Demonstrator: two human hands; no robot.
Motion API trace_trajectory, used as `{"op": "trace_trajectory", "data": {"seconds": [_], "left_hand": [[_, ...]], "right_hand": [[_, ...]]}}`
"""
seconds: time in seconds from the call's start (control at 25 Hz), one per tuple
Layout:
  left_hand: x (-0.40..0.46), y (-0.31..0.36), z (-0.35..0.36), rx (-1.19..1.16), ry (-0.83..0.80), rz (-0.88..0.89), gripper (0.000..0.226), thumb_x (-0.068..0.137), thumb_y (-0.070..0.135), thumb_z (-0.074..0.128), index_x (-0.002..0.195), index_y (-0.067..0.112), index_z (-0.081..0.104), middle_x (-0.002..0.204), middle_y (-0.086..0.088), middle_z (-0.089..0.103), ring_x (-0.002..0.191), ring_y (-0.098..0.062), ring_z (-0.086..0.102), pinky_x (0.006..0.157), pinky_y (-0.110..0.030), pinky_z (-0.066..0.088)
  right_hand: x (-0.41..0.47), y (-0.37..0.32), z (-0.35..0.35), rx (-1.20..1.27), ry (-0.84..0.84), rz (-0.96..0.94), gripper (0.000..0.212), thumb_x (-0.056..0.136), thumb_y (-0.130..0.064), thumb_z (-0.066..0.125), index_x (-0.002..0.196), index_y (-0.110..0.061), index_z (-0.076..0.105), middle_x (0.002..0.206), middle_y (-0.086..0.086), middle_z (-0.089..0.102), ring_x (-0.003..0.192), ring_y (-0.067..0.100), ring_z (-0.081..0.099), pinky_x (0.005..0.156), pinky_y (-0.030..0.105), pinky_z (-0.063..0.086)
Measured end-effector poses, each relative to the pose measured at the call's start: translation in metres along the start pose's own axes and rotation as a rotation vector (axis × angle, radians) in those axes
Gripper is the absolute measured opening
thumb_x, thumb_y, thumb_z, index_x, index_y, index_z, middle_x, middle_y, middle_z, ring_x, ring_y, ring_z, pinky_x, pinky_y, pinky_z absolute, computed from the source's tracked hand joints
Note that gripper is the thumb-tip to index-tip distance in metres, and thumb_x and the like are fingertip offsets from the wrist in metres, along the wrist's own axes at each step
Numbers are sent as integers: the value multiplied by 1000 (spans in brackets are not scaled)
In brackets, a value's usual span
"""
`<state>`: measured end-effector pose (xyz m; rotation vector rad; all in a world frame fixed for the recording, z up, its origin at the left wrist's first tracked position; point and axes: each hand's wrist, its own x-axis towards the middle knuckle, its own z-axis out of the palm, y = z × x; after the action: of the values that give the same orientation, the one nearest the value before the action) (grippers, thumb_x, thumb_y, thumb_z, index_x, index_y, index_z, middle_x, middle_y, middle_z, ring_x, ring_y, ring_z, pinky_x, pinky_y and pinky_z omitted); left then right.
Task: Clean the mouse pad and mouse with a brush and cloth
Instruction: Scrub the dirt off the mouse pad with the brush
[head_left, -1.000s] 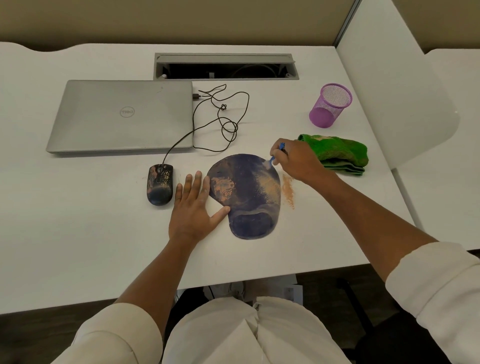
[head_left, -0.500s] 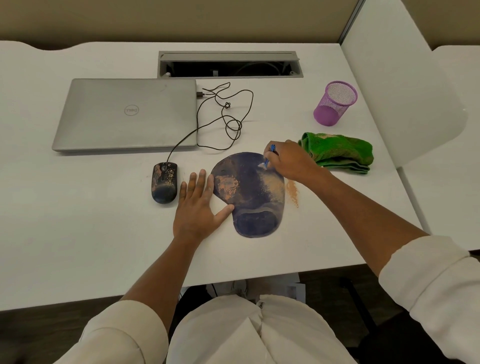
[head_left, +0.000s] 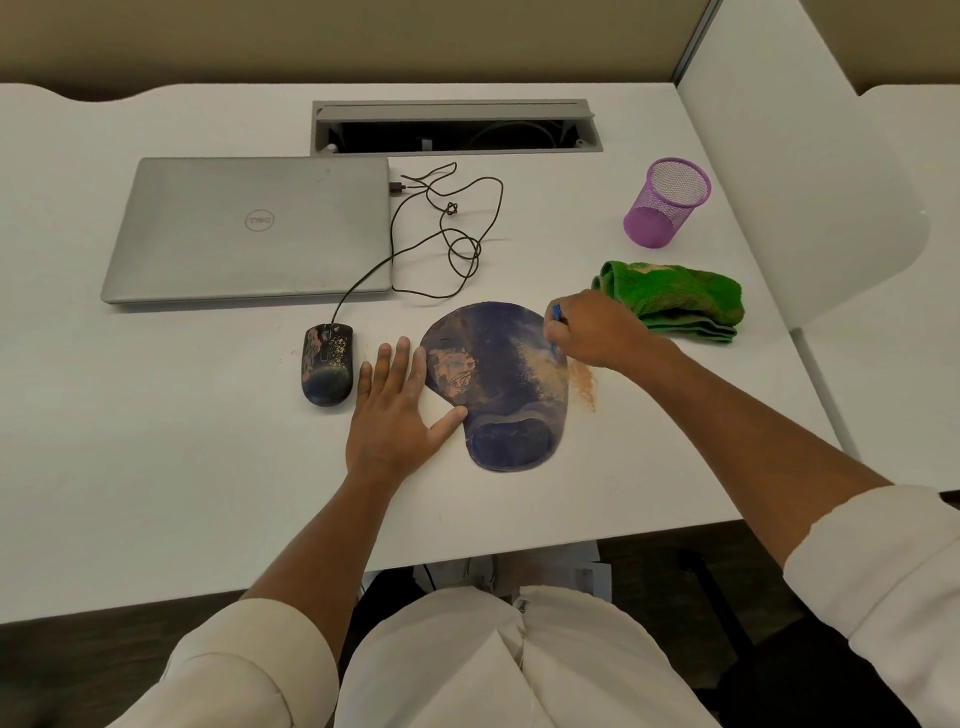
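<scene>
Orange-brown dust streaks the dark blue mouse pad (head_left: 498, 384) lying mid-desk, with more spilled on the white desk (head_left: 156, 467) just off its right edge. The right hand (head_left: 597, 332), fingers curled tight, grips a small blue brush (head_left: 556, 332) at the pad's upper right rim. The left hand (head_left: 397, 410) lies flat, fingers spread, touching the pad's left edge. The dusty mouse (head_left: 327, 365) sits just left; a folded green cloth (head_left: 675, 299) lies right.

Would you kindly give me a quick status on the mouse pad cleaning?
Right hand grips brush at mouse pad right edge. Left hand flat, steadying pad. Dust on pad and mouse. Nothing in the way.
</scene>
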<state>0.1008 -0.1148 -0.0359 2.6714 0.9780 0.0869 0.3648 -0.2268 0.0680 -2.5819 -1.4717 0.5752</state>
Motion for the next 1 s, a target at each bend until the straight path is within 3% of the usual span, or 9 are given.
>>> {"op": "trace_trajectory", "data": {"seconds": [0.12,0.28,0.48,0.68,0.88,1.0], "left_hand": [[0,1,0,-20,23,5,101,88,83,29,164,19,8,172,-4,0,158,-23,-8,128,-44,-1],[-1,2,-3,-14,22,6,101,88,83,28,164,19,10,172,-4,2,158,-23,-6,128,-44,-1],[-1,2,-3,-20,11,3,102,87,84,27,164,20,8,172,-4,0,158,-22,-9,128,-43,-2],[0,2,-4,-14,3,1,102,88,84,27,164,20,7,172,-3,-2,158,-22,-10,128,-43,-3],[-1,3,-5,-9,-1,-3,103,87,84,26,164,20,6,172,-3,-3,158,-22,-11,128,-44,-3],[-1,3,-4,-9,1,2,102,87,84,27,164,20,7,172,-3,-2,158,-22,-10,128,-45,-1]], "right_hand": [[-1,10,-7,-20,8,25,26,91,-21,45,74,-7,57,62,8,55,59,25,49,54,37,38],[0,0,-10,158,99,-42,17,91,-21,52,86,-14,67,73,7,68,65,22,57,60,34,45],[-4,15,-2,6,-40,23,26,89,-19,46,83,-1,64,70,15,63,61,26,51,57,38,42],[-2,14,-14,183,98,-21,17,90,-18,54,87,-13,69,77,5,72,67,23,61,62,36,49],[-3,21,-6,60,-36,37,23,86,-18,51,81,-4,68,74,17,70,64,30,59,61,43,50],[-4,19,-12,177,87,4,19,90,-19,52,84,-11,69,75,9,71,68,28,63,59,36,46]]}}
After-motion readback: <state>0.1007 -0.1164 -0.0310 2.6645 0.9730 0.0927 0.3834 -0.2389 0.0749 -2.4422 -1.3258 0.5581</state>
